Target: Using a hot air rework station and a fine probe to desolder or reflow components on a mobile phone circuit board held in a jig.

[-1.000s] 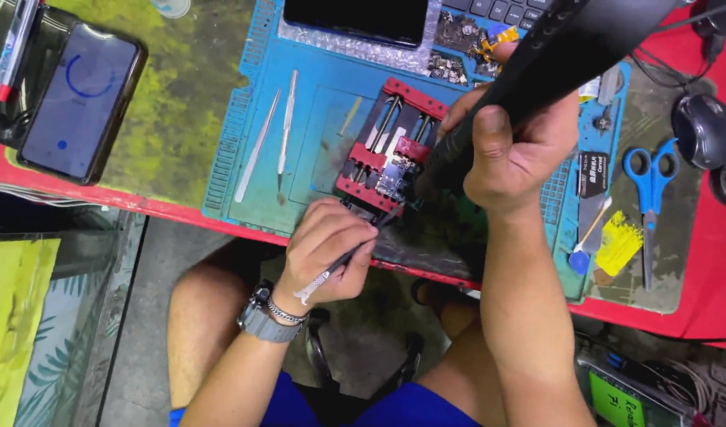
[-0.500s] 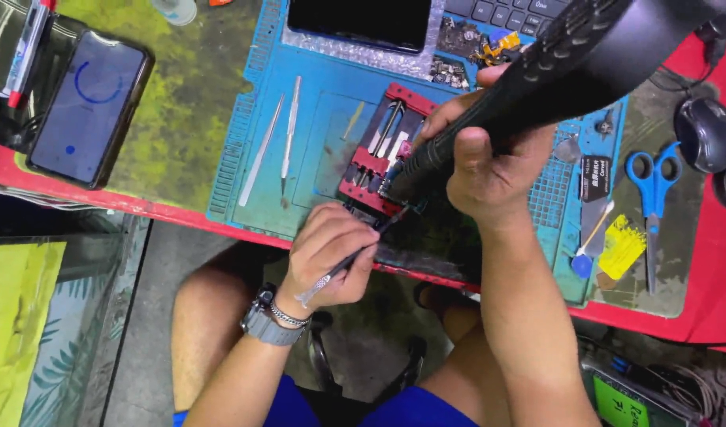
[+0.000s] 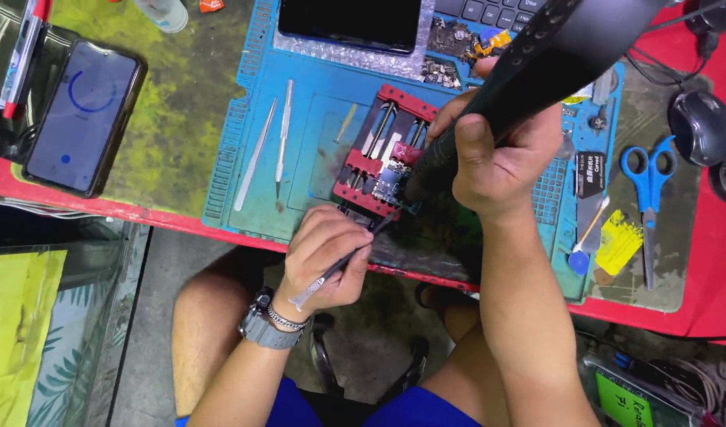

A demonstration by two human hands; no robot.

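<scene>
A red table (image 3: 699, 261) spans the upper part of the view, its front edge running across the middle. Below that edge lies a grey concrete floor (image 3: 153, 316). Left of the floor, under the table's edge, stands a glass-topped surface (image 3: 54, 316) with a yellow sheet and leaf pattern beneath.
</scene>
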